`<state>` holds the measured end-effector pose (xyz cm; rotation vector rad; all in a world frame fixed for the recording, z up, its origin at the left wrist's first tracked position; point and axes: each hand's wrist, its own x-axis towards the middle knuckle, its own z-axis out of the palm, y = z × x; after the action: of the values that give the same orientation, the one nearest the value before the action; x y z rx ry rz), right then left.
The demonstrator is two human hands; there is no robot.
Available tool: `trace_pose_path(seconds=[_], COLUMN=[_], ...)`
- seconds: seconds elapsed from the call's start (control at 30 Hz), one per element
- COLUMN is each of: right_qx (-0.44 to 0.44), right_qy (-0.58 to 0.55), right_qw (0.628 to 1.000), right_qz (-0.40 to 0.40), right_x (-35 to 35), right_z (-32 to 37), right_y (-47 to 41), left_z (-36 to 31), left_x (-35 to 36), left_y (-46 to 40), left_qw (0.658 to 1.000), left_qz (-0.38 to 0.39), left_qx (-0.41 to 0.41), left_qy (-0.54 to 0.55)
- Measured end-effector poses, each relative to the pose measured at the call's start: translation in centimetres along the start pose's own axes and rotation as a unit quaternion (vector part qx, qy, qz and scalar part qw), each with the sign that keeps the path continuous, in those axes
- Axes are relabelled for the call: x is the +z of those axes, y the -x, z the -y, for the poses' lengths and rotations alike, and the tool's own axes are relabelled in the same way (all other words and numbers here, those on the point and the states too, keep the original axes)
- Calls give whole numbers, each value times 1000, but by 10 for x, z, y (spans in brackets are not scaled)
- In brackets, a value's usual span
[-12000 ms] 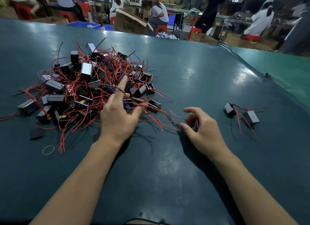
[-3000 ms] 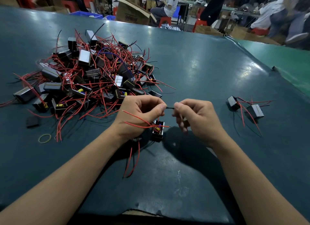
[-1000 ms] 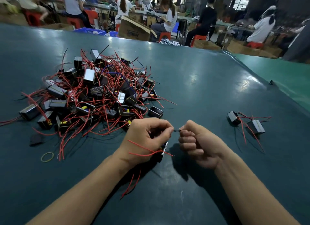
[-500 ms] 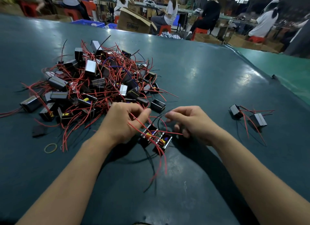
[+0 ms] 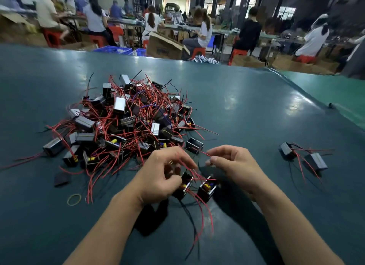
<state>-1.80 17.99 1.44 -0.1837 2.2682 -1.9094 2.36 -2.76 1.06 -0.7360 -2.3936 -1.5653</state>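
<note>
Two small wired boxes sit between the hands, toward the table's [image 5: 246, 110] near edge, just in front of the big pile [image 5: 128, 122]: left box [image 5: 184, 187], right box [image 5: 207, 188]. Left hand [image 5: 162, 175] is curled round their red wires [image 5: 199, 211]; right hand [image 5: 235, 166] pinches one wire end. Boxes look light and rigid. The wires are thin, springy and likely to snag, so better to grip the box bodies.
</note>
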Motion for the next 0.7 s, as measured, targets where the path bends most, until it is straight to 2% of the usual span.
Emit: trace_pose_path(seconds=[0.1, 0.27, 0.43, 0.7], right_qx=[50, 102, 58, -5], right_qy=[-98, -171, -171, -143], right_qw=[993, 978, 983, 990], right_qz=[-49, -66, -30, 22], right_x=[3, 3, -3, -8], right_z=[1, 2, 5, 11], right_y=[0, 0, 4, 10], left_z=[-4, -4, -6, -1], left_x=[7, 12, 10, 18], left_y=[2, 2, 4, -1], left_qw=[999, 999, 994, 988], left_qz=[30, -9, 15, -66], left_qx=[9, -27, -33, -71], left_qy=[8, 30, 108, 120])
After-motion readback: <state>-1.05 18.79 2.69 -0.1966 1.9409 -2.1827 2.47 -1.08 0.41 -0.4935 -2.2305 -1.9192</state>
